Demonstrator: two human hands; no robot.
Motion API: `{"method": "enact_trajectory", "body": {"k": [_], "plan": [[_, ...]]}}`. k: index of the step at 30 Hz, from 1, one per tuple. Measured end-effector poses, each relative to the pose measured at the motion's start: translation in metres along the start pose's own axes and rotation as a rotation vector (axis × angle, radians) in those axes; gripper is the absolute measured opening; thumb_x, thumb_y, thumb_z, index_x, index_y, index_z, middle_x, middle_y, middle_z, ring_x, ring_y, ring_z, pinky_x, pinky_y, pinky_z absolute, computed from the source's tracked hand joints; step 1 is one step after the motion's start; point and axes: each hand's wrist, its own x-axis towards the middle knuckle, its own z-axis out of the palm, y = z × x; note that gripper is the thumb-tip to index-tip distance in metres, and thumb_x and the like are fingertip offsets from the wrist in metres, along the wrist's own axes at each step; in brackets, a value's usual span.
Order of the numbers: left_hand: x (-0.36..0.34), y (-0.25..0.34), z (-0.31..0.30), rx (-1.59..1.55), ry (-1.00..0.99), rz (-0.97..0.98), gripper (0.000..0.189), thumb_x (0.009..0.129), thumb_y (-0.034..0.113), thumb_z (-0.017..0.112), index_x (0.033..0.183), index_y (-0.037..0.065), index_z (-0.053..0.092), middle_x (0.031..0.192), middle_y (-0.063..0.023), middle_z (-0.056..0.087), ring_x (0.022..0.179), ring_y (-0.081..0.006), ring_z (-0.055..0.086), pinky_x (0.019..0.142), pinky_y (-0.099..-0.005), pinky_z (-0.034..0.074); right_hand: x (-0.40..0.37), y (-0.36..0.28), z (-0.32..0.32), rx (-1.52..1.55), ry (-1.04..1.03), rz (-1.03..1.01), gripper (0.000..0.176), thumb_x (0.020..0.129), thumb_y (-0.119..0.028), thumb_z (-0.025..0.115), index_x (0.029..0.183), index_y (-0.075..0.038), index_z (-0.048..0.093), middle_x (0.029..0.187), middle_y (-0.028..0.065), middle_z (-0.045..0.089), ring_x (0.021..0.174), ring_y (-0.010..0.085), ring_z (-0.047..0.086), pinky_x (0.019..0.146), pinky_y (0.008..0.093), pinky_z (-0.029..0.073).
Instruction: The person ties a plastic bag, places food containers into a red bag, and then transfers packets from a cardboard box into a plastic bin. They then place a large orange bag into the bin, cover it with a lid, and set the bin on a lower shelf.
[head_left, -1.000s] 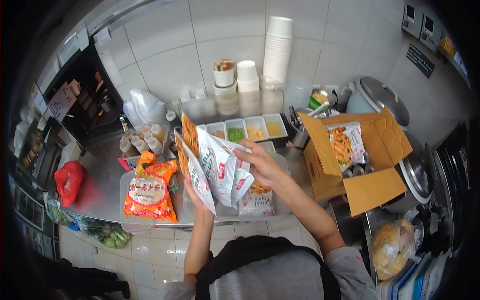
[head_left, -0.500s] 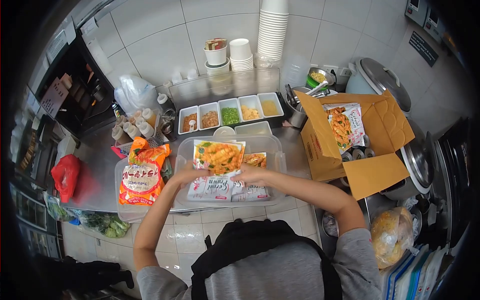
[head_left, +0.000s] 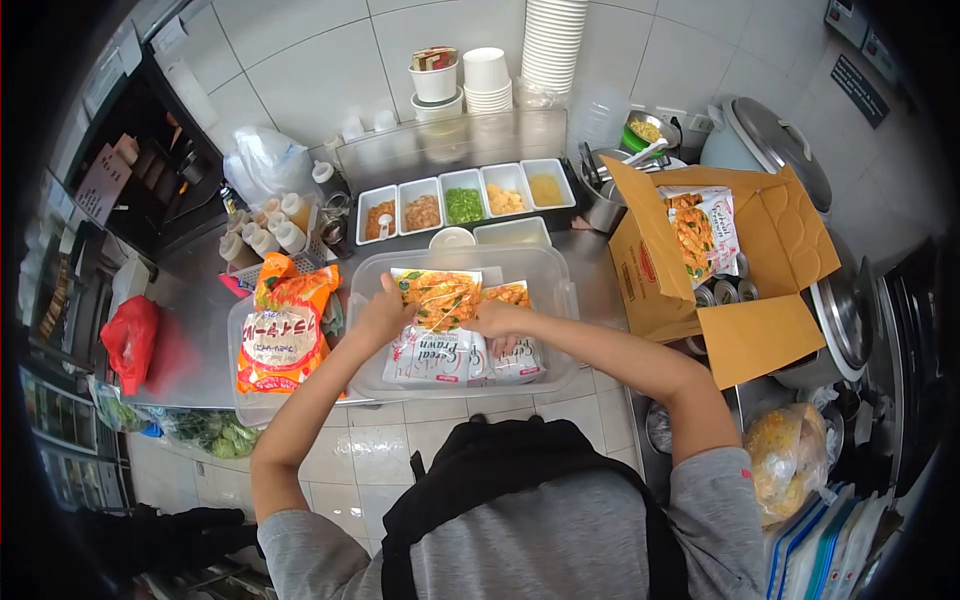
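A Cereal Prawn seasoning packet (head_left: 437, 300), with an orange food picture on its front, lies at the top of several like packets in a clear plastic tub (head_left: 562, 375). My left hand (head_left: 382, 318) is closed at the packet's left edge, thumb pointing up and the other fingers partly hidden. At the opposite edge, my right hand (head_left: 500, 322) grips the packet with bent fingers. Below my right wrist, another packet (head_left: 515, 362) shows on the right side of the tub.
An open carton (head_left: 720, 340) with cans and another packet stands on the right. To the left is an orange bag (head_left: 285, 335) in a clear container. Behind the tub are topping trays (head_left: 463, 203), squeeze bottles (head_left: 270, 235) and stacked paper bowls (head_left: 550, 45).
The packet between my hands has moved away from me and lies flatter in the tub. My left thumb has lifted from its face. The view has shifted slightly.
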Motion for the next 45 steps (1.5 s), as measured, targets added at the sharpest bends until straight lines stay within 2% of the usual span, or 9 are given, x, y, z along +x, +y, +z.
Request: {"method": "enact_trajectory", "body": {"k": [2,6,12,18,27,30,38,43,45], "plan": [[-0.008,0.02,-0.01,0.264,0.117,0.025,0.063,0.074,0.036,0.068,0.11,-0.004,0.036,0.091,-0.0234,0.059,0.078,-0.035,0.063,0.063,-0.0418,0.052,-0.013,-0.007,-0.003,-0.234,0.147,0.004,0.057,0.086,-0.05,0.047,0.082,0.004,0.065,0.072,0.0185,0.065,0.081,0.0291,0.065,0.065,0.0413,0.055],[-0.013,0.042,-0.011,0.809,0.691,0.305,0.061,0.075,0.012,0.059,0.13,0.003,0.034,0.116,-0.0146,0.046,0.092,-0.0262,0.055,0.054,-0.0328,0.054,-0.013,0.006,0.0,-0.586,0.246,-0.233,0.064,0.075,-0.052,0.06,0.108,0.003,0.056,0.104,0.0266,0.056,0.099,0.0342,0.058,0.084,0.0426,0.048],[-0.001,0.038,-0.008,0.593,0.39,0.416,0.06,0.075,0.009,0.057,0.131,0.01,0.036,0.119,-0.0131,0.043,0.099,-0.027,0.051,0.054,-0.0269,0.055,0.002,0.03,0.016,-0.944,0.072,-0.193,0.117,0.049,-0.055,0.078,0.141,-0.008,0.021,0.143,0.0286,0.008,0.128,0.0368,0.03,0.102,0.0387,0.033],[-0.015,0.028,0.016,0.593,0.303,0.553,0.065,0.075,0.005,0.057,0.134,0.018,0.033,0.121,-0.0171,0.041,0.1,-0.0362,0.05,0.06,-0.0323,0.056,-0.016,0.008,0.003,-0.885,-0.006,-0.035,0.122,0.047,-0.052,0.081,0.14,-0.003,0.018,0.142,0.028,0.015,0.114,0.0377,0.047,0.093,0.0395,0.043],[0.034,0.024,0.004,0.472,-0.506,0.414,0.064,0.079,0.011,0.057,0.137,0.021,0.031,0.131,-0.019,0.035,0.109,-0.0316,0.05,0.081,-0.0428,0.049,-0.016,0.006,-0.004,-0.926,-0.045,-0.047,0.076,0.061,-0.038,0.077,0.124,-0.008,0.047,0.128,0.0125,0.044,0.112,0.0342,0.049,0.086,0.0404,0.046],[0.02,0.054,0.025,0.657,-0.065,0.683,0.066,0.078,0.024,0.06,0.137,0.023,0.031,0.136,-0.0156,0.03,0.117,-0.0335,0.044,0.081,-0.0448,0.048,-0.007,0.017,-0.008,-0.914,0.434,-0.182,0.061,0.071,-0.03,0.069,0.125,-0.01,0.048,0.134,0.0125,0.04,0.122,0.0335,0.04,0.091,0.0485,0.041],[0.013,0.043,0.055,0.602,-0.353,0.727,0.082,0.075,0.055,0.059,0.141,0.023,0.023,0.148,-0.015,0.01,0.134,-0.0379,0.015,0.098,-0.0638,0.023,-0.005,0.011,-0.003,-0.899,0.33,0.18,0.039,0.077,-0.033,0.062,0.112,-0.014,0.061,0.126,0.0101,0.049,0.118,0.0293,0.044,0.092,0.0583,0.033],[0.028,0.046,0.029,0.557,-0.513,0.758,0.081,0.078,0.053,0.058,0.142,0.022,0.02,0.146,-0.0171,0.016,0.133,-0.0378,0.02,0.102,-0.056,0.024,-0.159,-0.011,-0.013,-0.412,0.507,-0.709,0.024,0.08,-0.023,0.06,0.099,-0.009,0.064,0.089,0.0158,0.064,0.081,0.03,0.061,0.07,0.04,0.048],[0.017,0.059,0.002,0.5,-0.517,0.751,0.078,0.079,0.049,0.058,0.142,0.021,0.02,0.144,-0.0185,0.022,0.131,-0.0377,0.025,0.103,-0.0517,0.026,-0.247,-0.005,-0.031,-0.31,0.744,-0.651,0.015,0.081,-0.018,0.057,0.09,-0.007,0.063,0.081,0.0147,0.063,0.076,0.0285,0.062,0.068,0.0386,0.048]]}}
